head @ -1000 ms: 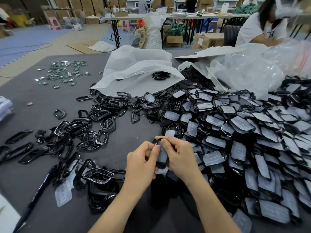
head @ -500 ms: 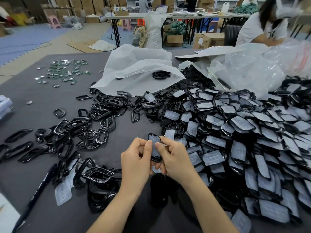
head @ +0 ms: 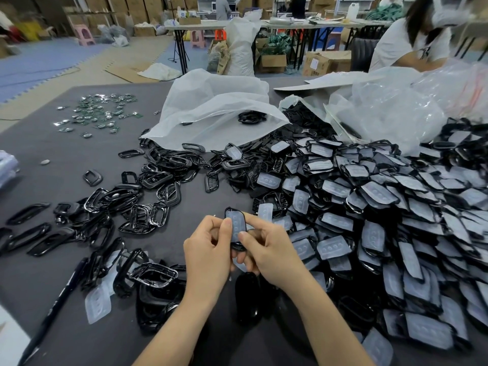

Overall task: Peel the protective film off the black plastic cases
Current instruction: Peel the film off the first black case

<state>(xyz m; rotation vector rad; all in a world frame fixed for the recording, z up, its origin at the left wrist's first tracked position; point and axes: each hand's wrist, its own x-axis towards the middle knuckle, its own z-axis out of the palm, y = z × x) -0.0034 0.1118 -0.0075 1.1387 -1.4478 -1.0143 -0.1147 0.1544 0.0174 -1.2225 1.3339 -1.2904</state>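
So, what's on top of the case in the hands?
Translucent film with button bumps covers the black case. The left hand and right hand hide its lower part; no lifted corner shows.

Centre: case (head: 235, 223), lower half hidden behind left hand (head: 208, 249) and right hand (head: 272, 249). 3 o'clock: pile (head: 396, 233) runs off right edge. 8 o'clock: pen (head: 56, 305), lower end lost at bottom edge. 10 o'clock: green bits (head: 97, 112), too small to identify.

A narrow strip of bare tabletop (head: 208, 204) runs up the middle, hemmed by scattered black frames (head: 148, 212) on the left and heaped cases (head: 383, 220) on the right. A white bag (head: 211, 109) blocks its far end.
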